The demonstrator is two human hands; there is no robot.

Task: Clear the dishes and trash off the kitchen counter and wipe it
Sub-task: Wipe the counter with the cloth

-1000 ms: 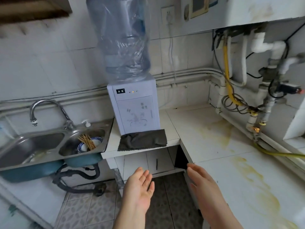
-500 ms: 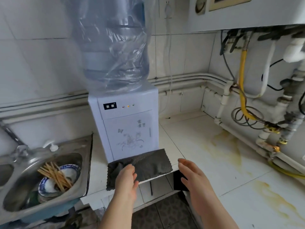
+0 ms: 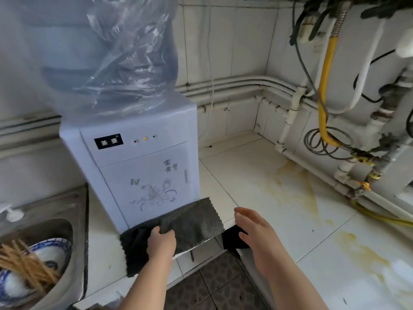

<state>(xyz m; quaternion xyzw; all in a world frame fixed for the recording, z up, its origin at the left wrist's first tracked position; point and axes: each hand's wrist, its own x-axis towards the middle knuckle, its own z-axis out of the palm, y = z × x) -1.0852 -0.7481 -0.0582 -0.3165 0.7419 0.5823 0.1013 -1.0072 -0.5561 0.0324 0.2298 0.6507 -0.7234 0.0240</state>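
A dark grey cloth [image 3: 192, 222] lies on the white tiled counter [image 3: 257, 180] in front of the water dispenser, its front edge hanging over the counter's lip. My left hand [image 3: 161, 242] rests on the cloth's left part with fingers curled into the fabric, which bunches under them. My right hand [image 3: 252, 229] hovers to the right of the cloth with fingers straight, holding nothing. Yellow-brown stains [image 3: 297, 186] spread over the counter on the right.
A white water dispenser [image 3: 138, 166] with a plastic-wrapped bottle stands behind the cloth. The steel sink [image 3: 44, 211] at left holds a blue-and-white bowl [image 3: 53, 247] and several chopsticks [image 3: 24, 262]. Pipes and a yellow hose [image 3: 324, 121] run along the right wall.
The view has come closer to the counter. My left hand has closed its fingers into the cloth, bunching its left part. My right hand stays beside the cloth.
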